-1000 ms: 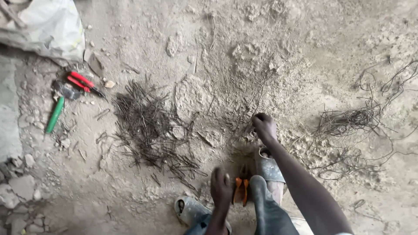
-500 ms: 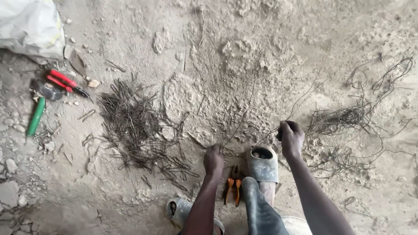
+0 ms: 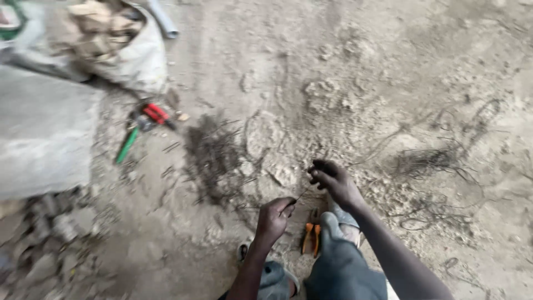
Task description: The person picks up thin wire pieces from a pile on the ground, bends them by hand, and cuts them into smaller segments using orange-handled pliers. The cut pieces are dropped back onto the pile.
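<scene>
A thin piece of wire (image 3: 301, 195) runs between the two hands: the left hand (image 3: 275, 218) has its grip pinched together on the lower end, the right hand (image 3: 332, 180) curls closed over the upper end. Orange-handled pliers (image 3: 310, 238) lie on the dirt floor (image 3: 355, 61) just below them. At upper left, a pale sack (image 3: 125, 58) stands open, holding brownish lumps (image 3: 97, 25).

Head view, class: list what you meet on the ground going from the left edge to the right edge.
Grey slab → green-handled tool → red-handled tool → pile of short cut wires → left hand → orange-handled pliers → right hand → tangle of loose wire.
</scene>
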